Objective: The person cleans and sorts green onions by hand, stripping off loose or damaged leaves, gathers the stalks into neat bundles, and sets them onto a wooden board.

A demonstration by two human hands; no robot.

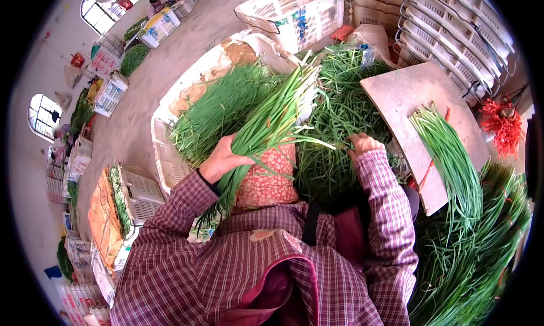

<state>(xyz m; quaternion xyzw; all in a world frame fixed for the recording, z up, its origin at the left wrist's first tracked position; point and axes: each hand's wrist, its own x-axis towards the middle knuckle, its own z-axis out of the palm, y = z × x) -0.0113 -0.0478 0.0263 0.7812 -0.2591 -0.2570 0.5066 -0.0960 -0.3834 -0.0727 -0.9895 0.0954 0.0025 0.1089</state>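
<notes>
My left hand (220,160) is wrapped around a thick bunch of green chives (271,113), its pale stem ends pointing up and away from me. Leaf tips hang down below that hand. To the right, my right hand (364,145) has its fingers pinched together over a heap of loose chives (334,111). One pale stalk sticks out of the bunch toward these fingertips; whether they grip it is too small to tell. Behind the bunch, more chives (224,99) lie in a white plastic crate (164,122) with a lining.
On the right a board (391,91) carries a bunch of chives (447,150) beside a red tie. Red ties (501,126) hang nearby. Tied chives (470,269) are piled at lower right. Stacked crates (453,37) and a white crate (317,23) stand beyond. A person (154,7) is far back.
</notes>
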